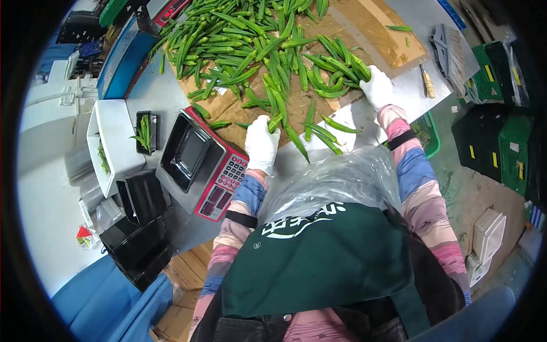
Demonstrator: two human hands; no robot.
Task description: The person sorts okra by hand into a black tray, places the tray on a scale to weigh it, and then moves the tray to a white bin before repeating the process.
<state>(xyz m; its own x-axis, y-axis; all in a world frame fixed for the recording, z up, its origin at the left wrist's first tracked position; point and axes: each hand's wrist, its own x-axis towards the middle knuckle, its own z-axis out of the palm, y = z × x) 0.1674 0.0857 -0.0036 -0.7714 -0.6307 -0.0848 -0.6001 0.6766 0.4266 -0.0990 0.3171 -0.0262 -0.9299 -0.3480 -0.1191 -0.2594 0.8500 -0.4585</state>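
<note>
A large pile of green okra pods (245,45) lies spread over flattened cardboard (370,28) on the table. My left hand (261,142), in a white glove, is closed around a few okra pods (276,121) at the near edge of the pile. My right hand (377,86), also gloved, rests on a cluster of pods (342,68) at the right side and grips them. Loose pods (319,134) lie between the two hands. I wear a green apron and striped sleeves.
A red-and-grey weighing scale (199,165) with an empty black tray on it stands left of my left hand. A small black tray with okra (145,132) and stacked black trays (137,233) sit further left. Green crates (501,131) stand on the floor at right. A knife (427,84) lies near the table edge.
</note>
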